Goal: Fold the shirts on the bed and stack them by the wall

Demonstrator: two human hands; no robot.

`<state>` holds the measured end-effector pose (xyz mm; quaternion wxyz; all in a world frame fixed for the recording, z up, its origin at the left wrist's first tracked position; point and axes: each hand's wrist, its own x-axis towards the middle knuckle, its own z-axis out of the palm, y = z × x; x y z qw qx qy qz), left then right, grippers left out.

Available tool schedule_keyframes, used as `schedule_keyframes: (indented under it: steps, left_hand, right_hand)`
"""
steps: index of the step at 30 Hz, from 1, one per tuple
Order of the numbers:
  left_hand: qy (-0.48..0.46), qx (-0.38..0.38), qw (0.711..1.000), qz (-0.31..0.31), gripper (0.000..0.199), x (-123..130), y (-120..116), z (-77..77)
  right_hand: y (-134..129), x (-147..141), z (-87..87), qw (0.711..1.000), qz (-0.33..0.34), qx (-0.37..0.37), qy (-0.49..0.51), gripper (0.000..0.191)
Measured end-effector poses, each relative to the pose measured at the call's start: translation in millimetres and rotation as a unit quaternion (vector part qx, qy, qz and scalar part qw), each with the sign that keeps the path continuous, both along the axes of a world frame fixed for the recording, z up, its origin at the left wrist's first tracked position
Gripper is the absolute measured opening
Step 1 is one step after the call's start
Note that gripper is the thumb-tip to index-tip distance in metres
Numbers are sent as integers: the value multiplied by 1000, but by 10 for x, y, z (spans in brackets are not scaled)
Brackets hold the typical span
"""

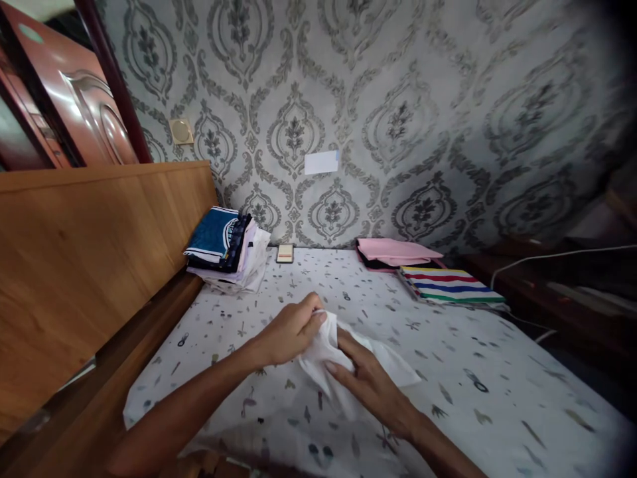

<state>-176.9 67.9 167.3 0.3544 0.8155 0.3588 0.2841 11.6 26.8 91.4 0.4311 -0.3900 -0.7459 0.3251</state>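
A white cloth (323,358) is held up in both hands over the middle of the patterned bed sheet (233,411). My left hand (293,330) is closed round its upper left corner, thumb pressed against the fingers. On the right side, my right hand (365,378) pinches a fold of the same cloth between thumb and fingers. Part of the cloth spreads out behind my right hand, and another part hangs below it.
Folded clothes (213,236) are stacked at the back left beside a wooden board (109,245). A small box (285,253) lies near the wall. Pink folded cloth (398,252) and a striped folded cloth (450,285) lie at the back right. A white cable (562,254) runs at the right.
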Motion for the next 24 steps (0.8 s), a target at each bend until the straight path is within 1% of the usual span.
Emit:
schedule_keyframes:
  steps: [3, 4, 5, 7, 9, 10, 12, 14, 15, 17, 19, 20, 22, 24]
  left_hand:
    - [-52, 14, 998, -19, 25, -32, 129, 0]
    - [-65, 13, 997, -26, 25, -47, 177, 1]
    - [-74, 7, 997, -33, 25, -62, 224, 1]
    - [-86, -23, 995, -40, 27, -94, 307, 4]
    - [-98, -61, 992, -42, 30, -124, 359, 17]
    - [-107, -79, 990, -40, 32, -136, 372, 32]
    - [-130, -108, 985, -29, 35, -156, 374, 80]
    - [-149, -121, 981, -16, 38, -174, 353, 155]
    - [-144, -119, 982, -15, 39, -184, 336, 200]
    - [-81, -93, 992, -23, 39, -212, 293, 289]
    - [43, -28, 998, -23, 37, -253, 245, 358]
    - [113, 20, 993, -12, 36, -280, 223, 381]
    - [229, 124, 966, 13, 24, -347, 196, 408]
    - [290, 202, 935, 33, 9, -438, 202, 433]
  right_hand:
    - [54, -32, 33, 990, 30, -125, 54, 37]
    - [83, -27, 22, 985, 39, -158, 63, 37]
    - [112, -15, 5, 982, 43, -173, 60, 34]
    - [153, 29, -27, 988, 17, -153, 12, 25]
    - [155, 94, -28, 989, -50, -109, -83, 14]
    - [139, 132, -14, 982, -87, -93, -138, 10]
    - [85, 217, 36, 957, -154, -76, -234, 5]
    - [21, 316, 96, 931, -209, -66, -293, 12]
    - [-8, 372, 126, 920, -234, -58, -309, 14]
    - [-51, 498, 190, 905, -282, -33, -316, 15]
    - [-80, 634, 272, 898, -326, 8, -294, 16]
    - [-92, 702, 325, 897, -343, 35, -278, 18]
    - [-119, 819, 455, 896, -362, 87, -240, 22]
    - [-151, 894, 609, 903, -361, 122, -198, 25]
